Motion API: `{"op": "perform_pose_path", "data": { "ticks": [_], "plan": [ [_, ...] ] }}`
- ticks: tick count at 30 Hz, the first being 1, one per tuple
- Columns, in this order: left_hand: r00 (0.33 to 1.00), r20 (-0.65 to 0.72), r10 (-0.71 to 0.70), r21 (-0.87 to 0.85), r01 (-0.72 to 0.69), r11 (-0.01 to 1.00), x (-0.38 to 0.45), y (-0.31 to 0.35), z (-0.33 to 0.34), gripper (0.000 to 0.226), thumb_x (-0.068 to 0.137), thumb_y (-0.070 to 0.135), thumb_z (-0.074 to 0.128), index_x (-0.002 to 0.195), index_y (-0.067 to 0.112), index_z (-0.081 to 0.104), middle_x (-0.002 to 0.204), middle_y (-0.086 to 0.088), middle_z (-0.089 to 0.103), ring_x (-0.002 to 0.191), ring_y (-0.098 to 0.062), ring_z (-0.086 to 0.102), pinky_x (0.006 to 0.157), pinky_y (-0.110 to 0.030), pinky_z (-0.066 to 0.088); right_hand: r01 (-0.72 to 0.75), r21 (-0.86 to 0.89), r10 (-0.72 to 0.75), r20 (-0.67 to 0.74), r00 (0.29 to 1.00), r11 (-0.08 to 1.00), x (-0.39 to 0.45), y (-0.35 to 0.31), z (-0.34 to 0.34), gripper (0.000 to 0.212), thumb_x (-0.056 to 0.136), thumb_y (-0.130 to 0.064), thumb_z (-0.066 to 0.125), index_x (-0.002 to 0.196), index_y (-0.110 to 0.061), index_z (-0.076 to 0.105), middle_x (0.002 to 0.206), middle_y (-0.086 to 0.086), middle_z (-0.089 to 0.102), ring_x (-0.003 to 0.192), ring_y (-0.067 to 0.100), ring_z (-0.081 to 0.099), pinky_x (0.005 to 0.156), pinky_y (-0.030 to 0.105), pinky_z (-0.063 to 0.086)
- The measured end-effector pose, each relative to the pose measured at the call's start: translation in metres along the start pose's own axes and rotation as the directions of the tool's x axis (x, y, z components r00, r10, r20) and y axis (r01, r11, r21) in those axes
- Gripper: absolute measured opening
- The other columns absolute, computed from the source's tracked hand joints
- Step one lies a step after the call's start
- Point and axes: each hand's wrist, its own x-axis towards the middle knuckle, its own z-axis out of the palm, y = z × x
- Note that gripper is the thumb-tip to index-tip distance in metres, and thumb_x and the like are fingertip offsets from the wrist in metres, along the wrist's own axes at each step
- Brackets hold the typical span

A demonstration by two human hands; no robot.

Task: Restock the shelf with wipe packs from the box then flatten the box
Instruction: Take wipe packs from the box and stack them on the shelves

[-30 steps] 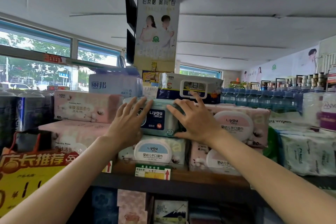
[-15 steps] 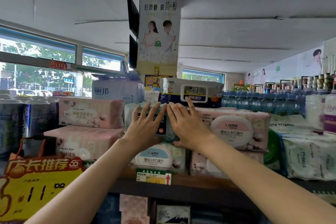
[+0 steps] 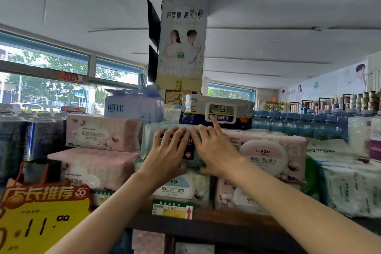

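A pale green wipe pack (image 3: 151,140) with a dark blue label lies on the top shelf (image 3: 226,215), stacked on a blue-lidded wipe pack (image 3: 181,186). My left hand (image 3: 168,150) and my right hand (image 3: 213,149) press side by side on its front face, fingers spread over its top edge and thumbs under its lower edge. The hands hide most of the label. The box is out of view.
Pink tissue packs (image 3: 103,133) sit to the left, pink-lidded wipe packs (image 3: 266,154) to the right. A dark kitchen-wipe pack (image 3: 216,111) lies just above my fingers. A yellow price sign (image 3: 41,216) hangs lower left. Blue water bottles (image 3: 299,121) stand behind, right.
Both hands have slid inward along the green pack's front until they lie side by side at its middle. The view has tilted slightly upward.
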Motion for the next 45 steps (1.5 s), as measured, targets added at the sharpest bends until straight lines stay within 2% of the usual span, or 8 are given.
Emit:
{"op": "perform_pose_path", "data": {
  "ticks": [6, 15, 22, 30, 32, 36, 40, 45],
  "plan": [
    [0.999, 0.022, -0.048, -0.039, 0.049, 0.998, 0.002, 0.015, -0.015, 0.063, 0.075, 0.047, 0.04, 0.128, 0.012, 0.043, 0.129, -0.014, 0.052, 0.117, -0.031, 0.052, 0.094, -0.049, 0.047, -0.096, 0.059, 0.101, -0.089, 0.991, 0.994, -0.025, 0.014, 0.007, 0.09, 0.072, -0.067, 0.052, 0.141, -0.011, 0.033, 0.136, 0.018, 0.05, 0.132, 0.036, 0.031, 0.11, 0.058, 0.001],
    [0.983, -0.015, 0.181, -0.059, -0.181, 0.982, 0.031, 0.083, -0.015, 0.078, 0.079, 0.057, 0.039, 0.141, 0.01, 0.032, 0.148, -0.012, 0.037, 0.137, -0.024, 0.023, 0.107, -0.05, 0.02, -0.359, 0.067, 0.357, 0.035, 0.933, 0.931, -0.097, 0.087, 0.017, 0.098, 0.072, -0.084, 0.013, 0.144, -0.018, 0.016, 0.146, 0.013, 0.033, 0.131, 0.03, 0.019, 0.107, 0.054, 0.004],
    [0.984, 0.063, 0.167, -0.033, -0.165, 0.986, 0.042, 0.077, -0.009, 0.089, 0.072, 0.068, 0.029, 0.136, 0.007, 0.037, 0.132, -0.01, 0.057, 0.121, -0.025, 0.056, 0.105, -0.044, 0.024, -0.328, 0.051, 0.326, 0.042, 0.945, 0.943, -0.122, 0.099, 0.04, 0.103, 0.063, -0.082, 0.032, 0.145, -0.025, 0.011, 0.129, 0.012, 0.037, 0.118, 0.032, 0.032, 0.088, 0.062, 0.043],
    [0.978, 0.05, 0.202, -0.011, -0.202, 0.979, 0.043, 0.079, -0.008, 0.093, 0.069, 0.07, 0.041, 0.135, 0.005, 0.038, 0.127, -0.012, 0.06, 0.118, -0.028, 0.058, 0.104, -0.046, 0.038, -0.318, 0.06, 0.307, 0.139, 0.941, 0.946, -0.12, 0.097, 0.038, 0.109, 0.06, -0.078, 0.047, 0.142, -0.03, -0.007, 0.131, 0.009, 0.026, 0.123, 0.031, 0.023, 0.105, 0.068, 0.022],
    [0.973, 0.053, 0.225, -0.05, -0.222, 0.974, 0.042, 0.077, -0.015, 0.089, 0.074, 0.071, 0.034, 0.134, 0.005, 0.04, 0.127, -0.011, 0.059, 0.118, -0.027, 0.058, 0.103, -0.044, 0.041, -0.337, 0.1, 0.314, 0.193, 0.929, 0.936, -0.118, 0.093, 0.026, 0.101, 0.066, -0.084, 0.032, 0.14, -0.033, -0.013, 0.142, 0.006, 0.016, 0.135, 0.029, 0.014, 0.112, 0.062, 0.002],
    [0.977, 0.049, 0.206, -0.145, -0.197, 0.97, 0.047, 0.069, -0.03, 0.079, 0.087, 0.065, 0.019, 0.142, 0.009, 0.029, 0.142, -0.01, 0.047, 0.132, -0.024, 0.045, 0.116, -0.04, 0.018, -0.38, 0.153, 0.362, 0.132, 0.923, 0.912, -0.095, 0.081, -0.004, 0.106, 0.061, -0.083, -0.013, 0.146, -0.029, 0.02, 0.152, 0.006, 0.018, 0.142, 0.028, 0.013, 0.112, 0.058, -0.008],
    [0.996, -0.007, 0.092, -0.175, -0.092, 0.98, 0.073, 0.036, -0.037, 0.075, 0.086, 0.054, 0.028, 0.149, 0.015, 0.014, 0.155, -0.01, 0.02, 0.145, -0.026, 0.017, 0.114, -0.043, 0.003, -0.396, 0.186, 0.38, 0.116, 0.918, 0.899, -0.052, 0.082, -0.018, 0.067, 0.092, -0.061, 0.022, 0.149, -0.03, 0.005, 0.157, 0.006, -0.001, 0.145, 0.028, -0.003, 0.111, 0.056, -0.014],
    [0.989, -0.028, 0.144, 0.019, -0.143, 0.99, 0.121, -0.025, -0.027, 0.078, 0.059, 0.023, 0.085, 0.129, 0.007, 0.053, 0.123, -0.017, 0.061, 0.103, -0.032, 0.065, 0.085, -0.049, 0.051, -0.344, 0.133, 0.325, 0.147, 0.934, 0.929, -0.001, 0.125, -0.01, 0.056, 0.096, -0.036, 0.04, 0.146, -0.025, 0.019, 0.153, 0.005, 0.013, 0.142, 0.03, 0.011, 0.116, 0.053, 0.004]
  ]
}}
